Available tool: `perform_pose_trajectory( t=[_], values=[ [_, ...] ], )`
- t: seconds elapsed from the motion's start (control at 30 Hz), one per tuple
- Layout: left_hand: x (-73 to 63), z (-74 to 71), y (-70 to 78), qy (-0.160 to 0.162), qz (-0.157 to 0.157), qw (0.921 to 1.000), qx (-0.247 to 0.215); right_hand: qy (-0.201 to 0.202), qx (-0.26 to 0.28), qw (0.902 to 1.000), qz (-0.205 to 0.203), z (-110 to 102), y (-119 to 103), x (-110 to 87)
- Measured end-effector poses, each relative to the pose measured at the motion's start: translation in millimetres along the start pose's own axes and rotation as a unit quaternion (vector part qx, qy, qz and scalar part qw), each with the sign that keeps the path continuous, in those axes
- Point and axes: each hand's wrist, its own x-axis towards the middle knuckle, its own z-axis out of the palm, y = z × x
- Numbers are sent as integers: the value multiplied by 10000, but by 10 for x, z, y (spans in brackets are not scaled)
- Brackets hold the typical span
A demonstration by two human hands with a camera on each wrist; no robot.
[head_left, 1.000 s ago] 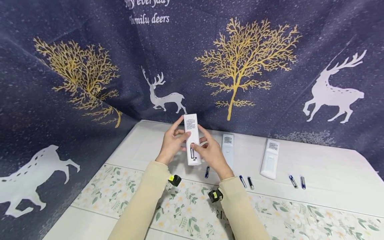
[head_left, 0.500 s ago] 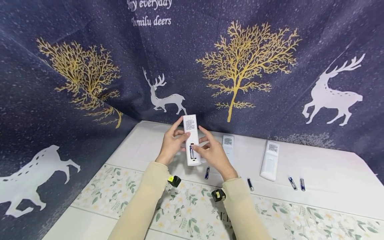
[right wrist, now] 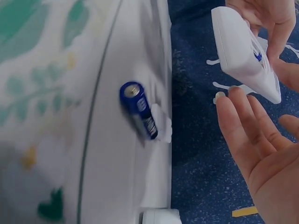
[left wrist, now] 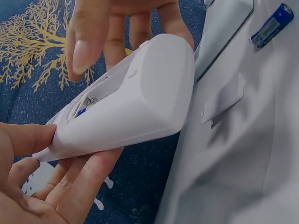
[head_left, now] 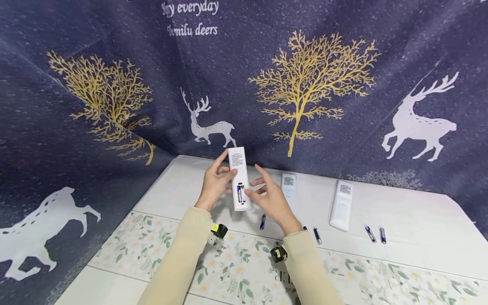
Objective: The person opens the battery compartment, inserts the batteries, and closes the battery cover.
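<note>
My left hand grips a white remote control from its left side, back facing me, thumb on the back. The lidless battery bay in its lower half holds a blue battery; a bare spring shows beside it in the left wrist view. My right hand is just right of the bay with thumb tip near its edge; in the right wrist view its fingers are spread and hold nothing. Below the remote, a loose battery lies on the table, with a small white cover near it.
Two more white remotes lie back up on the table: one behind my right hand, another farther right. A battery lies by my right sleeve, another partly hidden there. Farther right lies a battery pair. A dark curtain hangs behind.
My right thumb has come off the battery bay and that hand has drawn slightly right, uncovering the blue battery. The remote and left hand have shifted a little left.
</note>
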Motion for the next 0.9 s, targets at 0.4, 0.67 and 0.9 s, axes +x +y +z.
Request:
perform_pose_trajectory(
  t=[0.4, 0.67, 0.9],
  values=[
    [2, -5, 13, 41, -49, 10000, 17, 115, -260, 9993, -243, -163, 36, -133],
    [-33, 8, 34, 54, -108, 9999, -27, -152, -559, 9977, -356, -237, 86, -279],
    [-44, 40, 50, 46, -94, 9999, -44, -346, -1066, 9931, -331, -307, 84, -386]
  ],
)
